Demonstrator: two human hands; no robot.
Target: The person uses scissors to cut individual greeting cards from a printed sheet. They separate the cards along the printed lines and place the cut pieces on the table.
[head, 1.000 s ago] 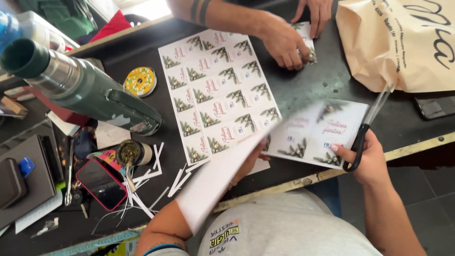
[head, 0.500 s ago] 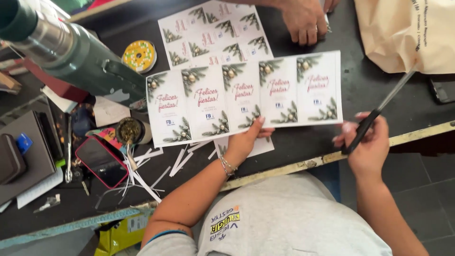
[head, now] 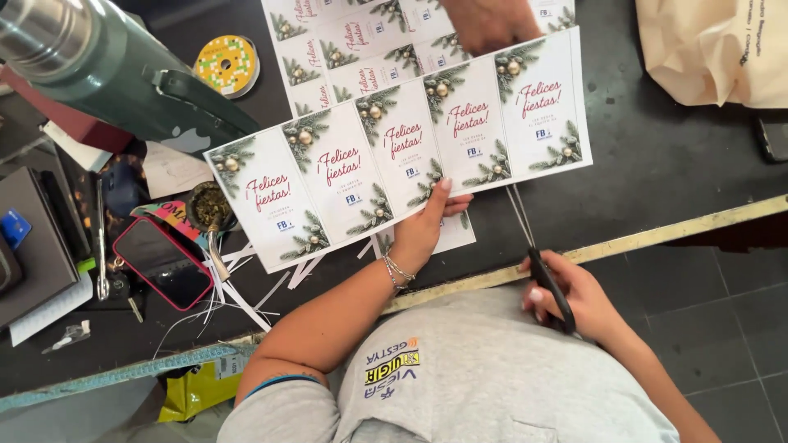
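Observation:
My left hand holds up a printed strip of four holiday cards by its lower edge, thumb on the front. My right hand grips black-handled scissors, whose blades point up and meet the strip's lower edge between the two right-hand cards. A larger sheet of the same cards lies on the black table behind the strip. Another person's hand rests on that sheet at the top.
A green steel flask lies at the upper left beside a yellow tape roll. A red-cased phone, a small cup and white paper offcuts sit at the left. A beige paper bag is at the upper right.
The strip went from folded over to held flat and spread wide. My right hand swung the scissors left, up to the strip's lower edge.

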